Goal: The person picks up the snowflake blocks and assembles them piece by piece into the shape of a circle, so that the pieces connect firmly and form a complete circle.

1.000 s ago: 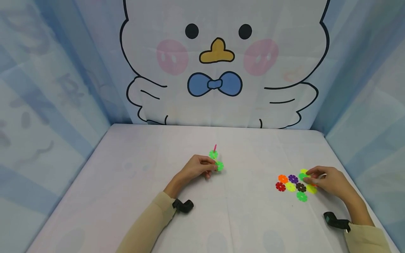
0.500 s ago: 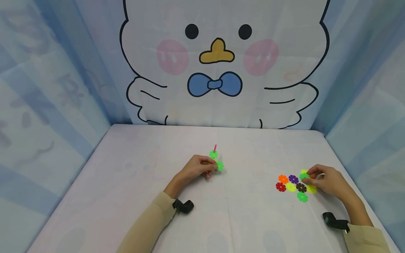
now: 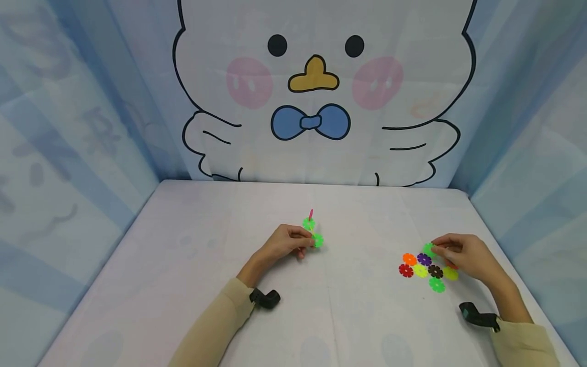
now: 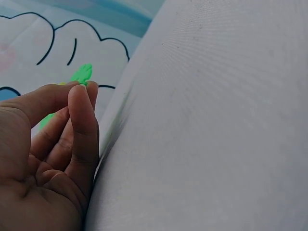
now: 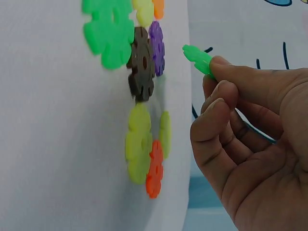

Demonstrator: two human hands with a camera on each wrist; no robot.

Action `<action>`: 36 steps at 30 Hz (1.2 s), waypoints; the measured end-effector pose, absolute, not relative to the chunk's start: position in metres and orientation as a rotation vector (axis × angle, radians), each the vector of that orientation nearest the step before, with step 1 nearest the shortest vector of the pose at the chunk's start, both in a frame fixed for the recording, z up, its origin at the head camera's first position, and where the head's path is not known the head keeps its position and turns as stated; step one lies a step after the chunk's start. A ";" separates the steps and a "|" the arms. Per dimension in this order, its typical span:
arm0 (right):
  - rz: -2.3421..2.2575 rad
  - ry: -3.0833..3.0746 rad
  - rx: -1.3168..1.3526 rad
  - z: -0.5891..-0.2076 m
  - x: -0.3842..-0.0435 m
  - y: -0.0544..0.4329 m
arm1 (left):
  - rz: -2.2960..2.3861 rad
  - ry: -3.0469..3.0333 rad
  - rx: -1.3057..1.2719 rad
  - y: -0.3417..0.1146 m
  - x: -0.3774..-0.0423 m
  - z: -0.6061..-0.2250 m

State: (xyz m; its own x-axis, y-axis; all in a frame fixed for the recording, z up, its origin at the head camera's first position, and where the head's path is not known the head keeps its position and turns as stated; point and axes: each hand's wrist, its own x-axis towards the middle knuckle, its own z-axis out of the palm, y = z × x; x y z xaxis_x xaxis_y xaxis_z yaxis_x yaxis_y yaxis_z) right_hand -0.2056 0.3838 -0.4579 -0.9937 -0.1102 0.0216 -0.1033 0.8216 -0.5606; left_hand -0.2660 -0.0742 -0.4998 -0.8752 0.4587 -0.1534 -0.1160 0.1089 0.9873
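Note:
My left hand (image 3: 286, 241) pinches a green snowflake disc (image 3: 318, 240) between thumb and fingertips, near the table's middle. This disc belongs to a small joined chain, with another green disc (image 3: 308, 223) farther back and a pink disc (image 3: 311, 213), seen edge-on, at its far end. A bit of yellow shows between the green ones, mostly hidden by the fingers. Over on the right, my right hand (image 3: 467, 253) pinches one loose green snowflake disc (image 5: 196, 58) by its edge, held above the table. In the left wrist view the chain is largely behind the fingers.
Below the right hand lie loose snowflake discs: orange (image 3: 409, 259), purple (image 3: 424, 259), red (image 3: 405, 270), brown (image 3: 435, 271), green (image 3: 437, 285) and yellow (image 3: 451, 273). An orange-red disc (image 5: 154, 169) lies beside the yellow ones. Printed cloth hangs behind the white table (image 3: 357, 306).
My right hand has lifted the green disc off the group and moved it slightly left and away from me. The left hand and its chain have stayed in place.

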 end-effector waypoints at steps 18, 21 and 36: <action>-1.188 2.753 -0.308 -0.462 -0.229 0.307 | 1.828 1.960 0.331 -0.074 -0.266 -0.500; -1.202 2.725 -0.327 -0.463 -0.234 0.292 | 1.828 1.962 0.326 -0.074 -0.266 -0.500; -1.321 2.606 -0.565 -0.468 -0.248 0.222 | 1.836 1.930 0.321 -0.073 -0.266 -0.499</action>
State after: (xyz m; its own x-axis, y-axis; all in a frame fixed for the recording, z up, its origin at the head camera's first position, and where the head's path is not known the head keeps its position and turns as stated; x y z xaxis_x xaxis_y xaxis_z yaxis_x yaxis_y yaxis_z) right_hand -0.2480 0.2225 -0.4676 -0.9148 -0.4032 0.0232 -0.2571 0.5370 -0.8034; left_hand -0.2663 -0.0731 -0.4995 -0.8697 0.4658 -0.1634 -0.1397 0.0851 0.9865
